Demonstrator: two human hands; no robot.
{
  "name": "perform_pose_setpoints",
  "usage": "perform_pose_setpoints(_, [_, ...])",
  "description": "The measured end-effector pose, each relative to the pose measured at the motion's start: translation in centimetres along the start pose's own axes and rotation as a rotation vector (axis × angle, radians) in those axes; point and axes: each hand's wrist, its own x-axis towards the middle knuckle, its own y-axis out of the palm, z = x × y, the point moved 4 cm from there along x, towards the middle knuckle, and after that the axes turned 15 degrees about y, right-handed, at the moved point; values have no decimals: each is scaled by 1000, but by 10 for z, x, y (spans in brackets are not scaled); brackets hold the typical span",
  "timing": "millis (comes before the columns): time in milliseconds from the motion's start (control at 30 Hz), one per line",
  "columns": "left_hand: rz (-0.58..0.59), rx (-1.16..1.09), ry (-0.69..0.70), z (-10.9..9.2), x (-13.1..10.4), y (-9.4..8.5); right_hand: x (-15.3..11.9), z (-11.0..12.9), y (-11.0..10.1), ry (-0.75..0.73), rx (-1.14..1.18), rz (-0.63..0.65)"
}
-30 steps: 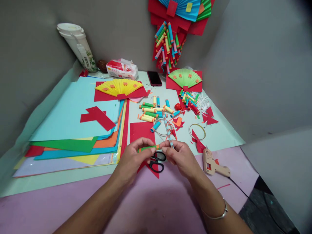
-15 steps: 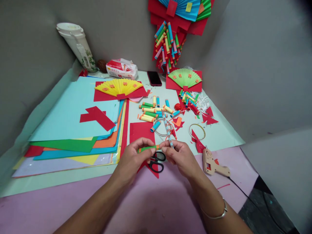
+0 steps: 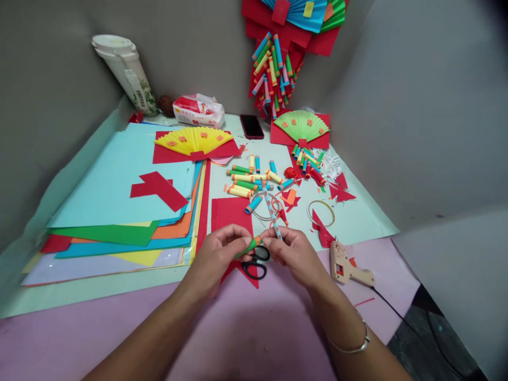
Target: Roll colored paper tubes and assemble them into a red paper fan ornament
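Note:
My left hand (image 3: 224,247) grips a green paper tube (image 3: 250,246) with an orange band at its right end. My right hand (image 3: 291,251) is closed on a thin patterned stick (image 3: 271,209) that points up and away; its fingertips meet the banded end of the tube. Black-handled scissors (image 3: 255,270) lie just under the hands, over red paper (image 3: 232,216). Beyond the hands several rolled paper tubes (image 3: 243,178) in yellow, green and blue lie in a loose pile, near a ring (image 3: 254,211).
Stacked coloured paper (image 3: 119,174) and a yellow fan (image 3: 194,142) are on the left. A glue gun (image 3: 349,267) with a cord lies right of my hands. Farther back are a phone (image 3: 251,127), a tissue pack (image 3: 198,111), a cup (image 3: 127,76) and a green fan (image 3: 302,127).
The green tube has tilted, its banded right end now higher and its left end lower and more covered by my left fingers. The right hand has barely moved.

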Motion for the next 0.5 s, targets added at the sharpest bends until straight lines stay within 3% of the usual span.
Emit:
perform_pose_setpoints(233, [97, -121, -111, 6, -2, 5, 1, 0, 1, 17, 5, 68])
perform_pose_setpoints(500, [120, -193, -142, 5, -3, 8, 2, -1, 2, 22, 13, 92])
